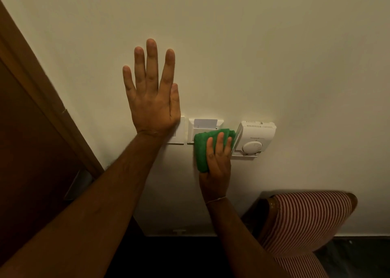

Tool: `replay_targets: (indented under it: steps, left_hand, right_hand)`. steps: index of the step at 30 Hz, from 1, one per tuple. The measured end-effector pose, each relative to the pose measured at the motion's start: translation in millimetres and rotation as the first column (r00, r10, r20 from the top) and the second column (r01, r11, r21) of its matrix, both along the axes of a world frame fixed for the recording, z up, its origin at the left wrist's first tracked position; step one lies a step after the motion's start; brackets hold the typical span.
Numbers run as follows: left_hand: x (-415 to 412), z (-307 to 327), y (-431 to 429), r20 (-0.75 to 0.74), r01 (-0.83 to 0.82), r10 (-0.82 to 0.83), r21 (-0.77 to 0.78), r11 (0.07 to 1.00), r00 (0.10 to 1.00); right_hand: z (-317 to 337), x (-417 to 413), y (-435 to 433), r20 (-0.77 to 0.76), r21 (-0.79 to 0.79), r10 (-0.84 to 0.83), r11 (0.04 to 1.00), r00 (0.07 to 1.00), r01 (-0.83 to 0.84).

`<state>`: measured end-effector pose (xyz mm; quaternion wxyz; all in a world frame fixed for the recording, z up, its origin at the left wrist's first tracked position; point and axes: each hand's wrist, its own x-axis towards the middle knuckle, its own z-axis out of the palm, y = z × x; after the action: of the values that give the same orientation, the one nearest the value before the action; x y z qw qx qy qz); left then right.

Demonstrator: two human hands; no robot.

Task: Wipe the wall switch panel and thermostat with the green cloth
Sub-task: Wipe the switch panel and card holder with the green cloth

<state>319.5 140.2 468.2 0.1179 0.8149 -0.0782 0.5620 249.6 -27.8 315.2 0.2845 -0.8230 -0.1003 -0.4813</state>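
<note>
Reaching up from the lower edge of the view, two bare forearms are extending toward a cream wall. Beside the right forearm, a chair with red-and-white striped upholstery is standing against the wall, and a dark wooden door frame is running diagonally along the left side.

The right hand is gripping the green cloth, with the fingers curled over its folded bulk and the thumb hidden behind it. A thin bracelet is sitting on the right wrist. The cloth is pressing against the lower right part of the key-card holder, which is carrying a white card in its top slot, and the cloth's upper right corner is touching the left edge of the thermostat. The thermostat, white with vent slots along its top and a round dial at its lower right, is sitting just beside the card holder.

The left hand is lying flat on the wall with all fingers straight and spread, holding nothing. Its heel is overlapping the switch panel, which is mounted just left of the card holder
</note>
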Motion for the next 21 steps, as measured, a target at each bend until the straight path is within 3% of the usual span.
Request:
replay_targets:
  steps: [7,15,17,21]
  left_hand:
    - [-5,5,-2,-0.043,-0.042,0.043,0.03,0.999,0.998]
    - [-4,7,-2,-0.054,-0.072,0.075,0.046,0.996,0.996]
    - [-7,6,-2,-0.059,-0.051,0.053,0.034,0.998,0.997]
    - [-19,10,-2,-0.115,0.006,-0.006,-0.002,1.0,0.993]
  right_hand:
    - [-30,-21,-8,-0.197,-0.187,-0.024,0.982,0.98,-0.014]
    - [-6,-39,-6,-0.372,-0.106,0.067,0.988,0.926,-0.114]
    - [8,-48,-4,-0.364,-0.051,0.124,0.987,0.923,-0.152]
    - [50,-62,-4,-0.208,0.012,0.232,0.972,0.95,-0.235]
